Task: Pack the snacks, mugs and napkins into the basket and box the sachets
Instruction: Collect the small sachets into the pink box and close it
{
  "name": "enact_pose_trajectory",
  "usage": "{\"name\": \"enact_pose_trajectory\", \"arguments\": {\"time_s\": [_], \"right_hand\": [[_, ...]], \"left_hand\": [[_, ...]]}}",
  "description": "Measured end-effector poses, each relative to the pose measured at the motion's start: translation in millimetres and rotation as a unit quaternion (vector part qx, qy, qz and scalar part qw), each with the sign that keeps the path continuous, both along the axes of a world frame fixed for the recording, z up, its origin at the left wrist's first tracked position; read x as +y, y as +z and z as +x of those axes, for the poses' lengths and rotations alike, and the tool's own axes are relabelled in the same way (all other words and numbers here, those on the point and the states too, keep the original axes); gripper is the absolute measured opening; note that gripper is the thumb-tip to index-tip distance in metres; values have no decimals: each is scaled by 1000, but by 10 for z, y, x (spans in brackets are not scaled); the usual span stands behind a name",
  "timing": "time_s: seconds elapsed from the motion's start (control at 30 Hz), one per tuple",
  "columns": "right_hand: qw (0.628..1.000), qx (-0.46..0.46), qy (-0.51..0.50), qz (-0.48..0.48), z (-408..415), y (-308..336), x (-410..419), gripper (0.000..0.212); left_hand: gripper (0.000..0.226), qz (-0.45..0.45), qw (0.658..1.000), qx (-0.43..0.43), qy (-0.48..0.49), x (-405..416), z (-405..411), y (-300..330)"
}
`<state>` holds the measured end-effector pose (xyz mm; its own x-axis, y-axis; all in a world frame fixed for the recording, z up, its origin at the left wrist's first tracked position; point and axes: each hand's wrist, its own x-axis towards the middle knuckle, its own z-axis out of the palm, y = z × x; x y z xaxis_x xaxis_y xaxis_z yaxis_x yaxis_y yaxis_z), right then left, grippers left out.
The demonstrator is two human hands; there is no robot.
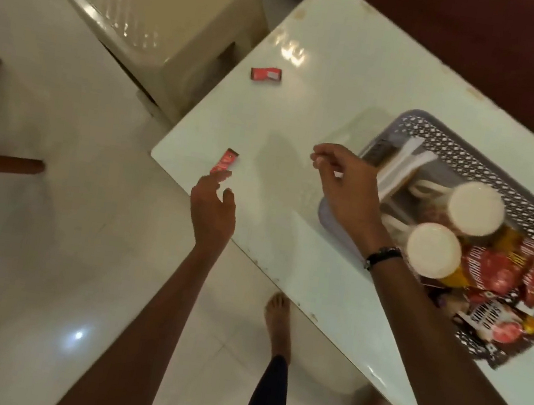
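Sachet pickup, head cam: basket's basically packed, two loose ones left.

My left hand (pixel 213 206) is right behind the near sachet (pixel 224 166) at the table (pixel 307 111) corner, fingers loose and apart, holding nothing. The sachet's long axis runs pretty much straight away from my fingertips, so lefty's the obvious pick. My right hand (pixel 344 182) hovers by the basket (pixel 468 145), thumb and finger pinched together; can't tell if there's anything in there. The other sachet (pixel 266 74) sits farther up the table.
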<state>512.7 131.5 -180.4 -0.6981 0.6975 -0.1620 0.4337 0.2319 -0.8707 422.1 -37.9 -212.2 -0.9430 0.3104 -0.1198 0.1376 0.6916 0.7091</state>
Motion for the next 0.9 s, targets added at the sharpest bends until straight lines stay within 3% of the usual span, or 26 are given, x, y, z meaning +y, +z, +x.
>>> {"name": "enact_pose_trajectory", "arguments": {"time_s": [0.27,0.4,0.6,0.77,0.9], "right_hand": [[996,-46,68,23,-676,-419,-80,22],[979,-104,135,111,-1050,-588,-2,32],[917,-167,217,289,-1809,-751,314,57],[869,-235,291,323,-2005,-913,361,61],[881,-226,261,324,-1667,-946,169,51]], "left_hand": [[30,-84,996,-20,-5,176,-564,-466],[15,-33,997,-40,49,199,-659,-545],[12,21,997,-68,38,129,-780,-597],[12,24,996,-73,44,128,-801,-607],[12,20,996,-78,46,141,-814,-606]]}}
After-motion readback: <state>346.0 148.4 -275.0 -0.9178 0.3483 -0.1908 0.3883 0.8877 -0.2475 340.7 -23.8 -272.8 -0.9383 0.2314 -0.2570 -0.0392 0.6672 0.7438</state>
